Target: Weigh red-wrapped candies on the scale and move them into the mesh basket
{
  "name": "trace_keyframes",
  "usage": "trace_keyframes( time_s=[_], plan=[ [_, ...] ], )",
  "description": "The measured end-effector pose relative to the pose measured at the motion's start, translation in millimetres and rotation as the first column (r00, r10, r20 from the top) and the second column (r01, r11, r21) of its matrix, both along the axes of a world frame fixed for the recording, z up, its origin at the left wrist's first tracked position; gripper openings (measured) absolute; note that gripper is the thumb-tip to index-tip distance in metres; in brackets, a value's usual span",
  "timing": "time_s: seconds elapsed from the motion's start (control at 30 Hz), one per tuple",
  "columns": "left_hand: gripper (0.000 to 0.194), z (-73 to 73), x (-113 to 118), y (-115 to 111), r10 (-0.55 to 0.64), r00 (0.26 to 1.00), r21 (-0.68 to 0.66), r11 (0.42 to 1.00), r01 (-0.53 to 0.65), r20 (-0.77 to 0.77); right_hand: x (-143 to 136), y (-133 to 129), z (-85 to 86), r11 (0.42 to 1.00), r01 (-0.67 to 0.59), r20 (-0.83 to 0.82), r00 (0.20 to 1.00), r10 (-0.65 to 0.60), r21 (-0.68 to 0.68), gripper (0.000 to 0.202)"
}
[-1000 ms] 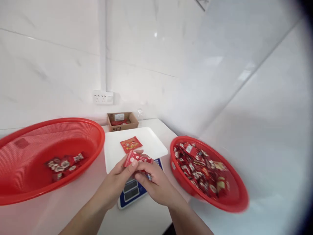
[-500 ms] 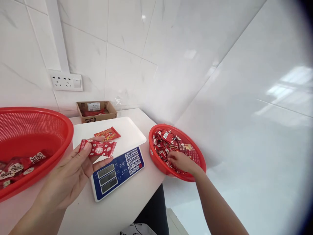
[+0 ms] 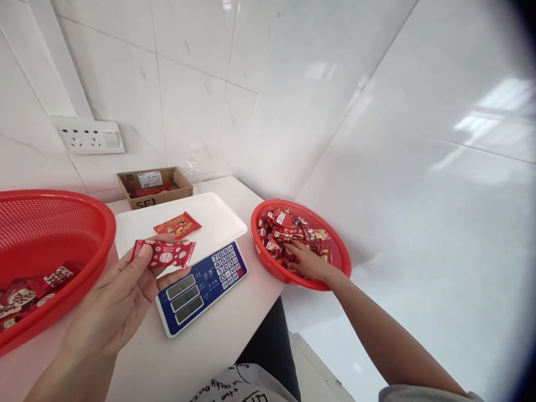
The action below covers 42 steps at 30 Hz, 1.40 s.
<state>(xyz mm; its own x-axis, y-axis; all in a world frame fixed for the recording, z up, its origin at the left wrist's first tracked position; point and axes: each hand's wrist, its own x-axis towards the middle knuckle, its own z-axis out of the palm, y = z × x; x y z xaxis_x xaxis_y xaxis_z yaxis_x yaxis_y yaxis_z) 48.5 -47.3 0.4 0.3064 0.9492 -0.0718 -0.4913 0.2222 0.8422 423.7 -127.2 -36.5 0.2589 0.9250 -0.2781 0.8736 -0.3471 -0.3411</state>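
Left of centre in the frame, the left hand (image 3: 121,296) pinches one dotted red packet (image 3: 170,255), while right of centre the right hand (image 3: 309,262) dips into heaped packets (image 3: 288,233) in a red basket (image 3: 268,265), fingers slightly parted, any grip impossible to tell. The step appears to be picking out a packet, which calls for closing the fingertips on just one. Countable are two baskets, the other (image 3: 58,223) at the left edge, one scale (image 3: 218,215) bearing one orange-red packet (image 3: 178,224), and one cardboard box (image 3: 171,196).
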Motion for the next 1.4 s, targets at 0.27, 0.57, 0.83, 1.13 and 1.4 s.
trace_keyframes(
  time_s=[0.27, 0.57, 0.83, 1.13, 1.4],
  plan=[
    [0.02, 2.5, 1.0, 1.3, -0.03, 0.999, 0.027, 0.999, 0.031, -0.036, -9.3, 4.6, 0.8, 0.996, 0.008, -0.05, 0.999, -0.013, -0.084, 0.032],
    [0.022, 5.4, 3.2, -0.8, -0.031, 0.997, 0.045, 0.998, 0.034, -0.071, -10.7, 11.2, 5.8, 0.992, -0.078, -0.275, 0.96, 0.049, -0.095, 0.041],
    [0.02, 4.2, -1.4, 1.9, -0.065, 0.997, 0.003, 0.998, 0.065, -0.041, -3.3, 11.0, 6.7, 0.973, -0.134, -0.491, 0.871, 0.025, -0.188, 0.032],
    [0.018, 4.6, -2.6, 1.1, -0.069, 0.997, 0.016, 0.997, 0.069, -0.033, -7.8, 8.8, 13.1, 0.983, -0.076, -0.594, 0.804, -0.038, -0.167, 0.032],
    [0.018, 3.9, -4.7, 1.9, -0.093, 0.994, 0.04, 0.995, 0.095, -0.053, -6.9, 13.7, 7.5, 0.998, 0.066, -0.605, 0.795, -0.046, 0.01, 0.017]
  ],
)
